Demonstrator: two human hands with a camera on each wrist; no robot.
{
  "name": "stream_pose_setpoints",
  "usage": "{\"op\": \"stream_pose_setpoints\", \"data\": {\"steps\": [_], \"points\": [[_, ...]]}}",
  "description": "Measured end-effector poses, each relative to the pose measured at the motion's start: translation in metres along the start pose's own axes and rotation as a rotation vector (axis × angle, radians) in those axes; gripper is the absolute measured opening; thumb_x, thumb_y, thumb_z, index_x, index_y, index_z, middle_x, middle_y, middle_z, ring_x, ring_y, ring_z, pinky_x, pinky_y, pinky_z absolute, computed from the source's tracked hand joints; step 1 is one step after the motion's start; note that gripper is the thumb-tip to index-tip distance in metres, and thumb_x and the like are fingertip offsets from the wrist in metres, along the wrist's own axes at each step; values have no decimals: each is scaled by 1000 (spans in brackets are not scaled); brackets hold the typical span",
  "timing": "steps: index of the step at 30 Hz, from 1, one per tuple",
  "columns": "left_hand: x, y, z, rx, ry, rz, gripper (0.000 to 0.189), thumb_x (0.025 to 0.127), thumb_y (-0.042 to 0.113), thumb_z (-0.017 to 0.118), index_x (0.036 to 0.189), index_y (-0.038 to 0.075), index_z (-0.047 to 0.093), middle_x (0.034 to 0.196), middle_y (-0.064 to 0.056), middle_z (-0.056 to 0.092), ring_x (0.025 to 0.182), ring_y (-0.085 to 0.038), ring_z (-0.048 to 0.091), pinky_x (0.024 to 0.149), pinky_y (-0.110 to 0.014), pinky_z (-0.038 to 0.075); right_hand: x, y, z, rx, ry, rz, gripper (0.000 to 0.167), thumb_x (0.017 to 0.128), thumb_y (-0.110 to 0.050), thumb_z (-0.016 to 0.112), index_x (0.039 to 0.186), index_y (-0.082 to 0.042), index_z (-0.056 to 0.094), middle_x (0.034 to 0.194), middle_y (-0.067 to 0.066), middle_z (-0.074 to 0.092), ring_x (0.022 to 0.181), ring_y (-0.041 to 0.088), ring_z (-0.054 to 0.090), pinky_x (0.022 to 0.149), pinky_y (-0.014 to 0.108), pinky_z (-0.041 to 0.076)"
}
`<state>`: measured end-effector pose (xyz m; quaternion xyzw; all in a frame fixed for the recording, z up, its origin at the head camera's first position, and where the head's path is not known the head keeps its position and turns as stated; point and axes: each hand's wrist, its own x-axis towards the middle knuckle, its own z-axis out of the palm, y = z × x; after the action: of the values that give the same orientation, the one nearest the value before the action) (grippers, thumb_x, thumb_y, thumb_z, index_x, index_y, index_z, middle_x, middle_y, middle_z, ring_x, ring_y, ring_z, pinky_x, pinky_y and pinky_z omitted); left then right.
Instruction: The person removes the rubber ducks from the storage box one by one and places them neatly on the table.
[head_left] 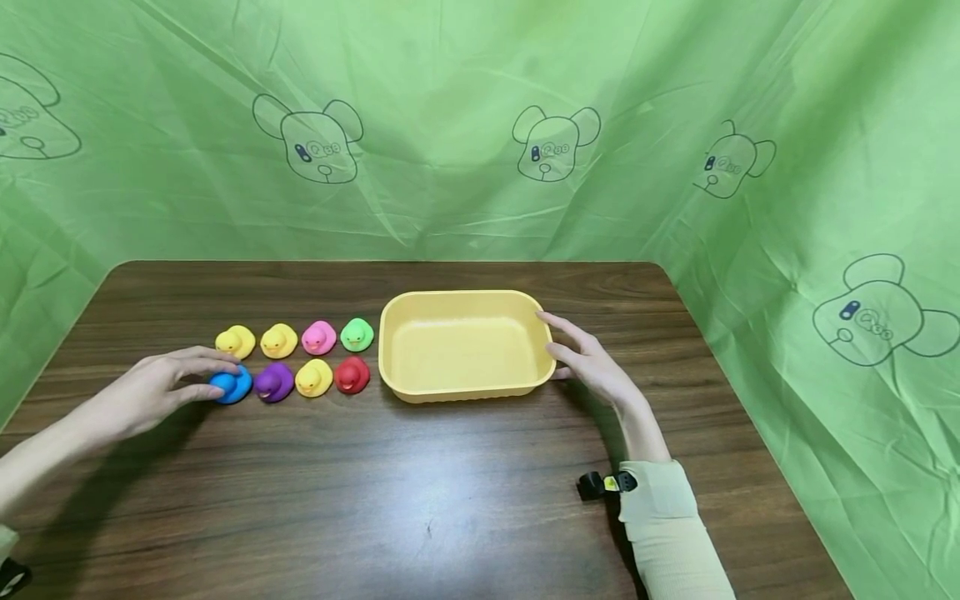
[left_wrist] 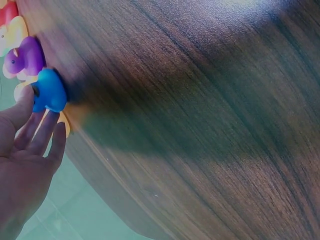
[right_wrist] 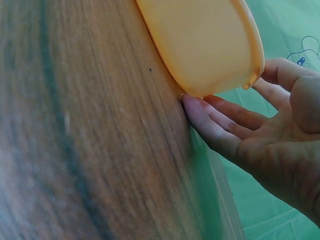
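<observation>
At the left end of the front row, my left hand (head_left: 153, 387) pinches a blue rubber duck (head_left: 232, 386) between thumb and fingers. The left wrist view shows the thumb on the head side of the duck (left_wrist: 51, 91), with fingertips at its other side. Beside it stands a purple duck (head_left: 274, 382), then a yellow duck (head_left: 314, 378) and a red duck (head_left: 352, 375). My right hand (head_left: 596, 367) has its fingertips at the right end of a yellow plastic basin (head_left: 467, 393), fingers spread and loosely extended. The basin's inside holds nothing.
Behind the front row stand two yellow ducks (head_left: 279, 341), a pink duck (head_left: 319, 337) and a green duck (head_left: 357, 334), left of the basin. Everything rests on a dark wooden table (head_left: 420, 492). A green curtain (head_left: 450, 217) with bear drawings hangs around its back and sides.
</observation>
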<state>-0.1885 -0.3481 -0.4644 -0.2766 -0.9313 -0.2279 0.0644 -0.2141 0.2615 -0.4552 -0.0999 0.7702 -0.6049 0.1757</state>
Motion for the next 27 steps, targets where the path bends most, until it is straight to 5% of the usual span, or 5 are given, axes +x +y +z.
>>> {"op": "stream_pose_setpoints", "data": {"steps": [22, 27], "points": [[-2, 2, -3, 14, 26, -51, 48, 78, 13, 87, 123, 14, 72, 121, -14, 74, 115, 37, 23, 94, 10, 15, -2, -1, 0, -3, 3, 2, 56, 109, -20, 52, 161, -27, 35, 169, 6, 28, 118, 16, 65, 87, 38, 63], [-3, 5, -9, 26, 12, -104, 44, 82, 18, 86, 124, 17, 72, 120, -10, 75, 109, 37, 26, 88, 1, 30, -2, -1, -1, -2, 0, -3, 57, 109, -23, 53, 162, -30, 33, 169, 7, 30, 118, 12, 66, 89, 41, 63]]}}
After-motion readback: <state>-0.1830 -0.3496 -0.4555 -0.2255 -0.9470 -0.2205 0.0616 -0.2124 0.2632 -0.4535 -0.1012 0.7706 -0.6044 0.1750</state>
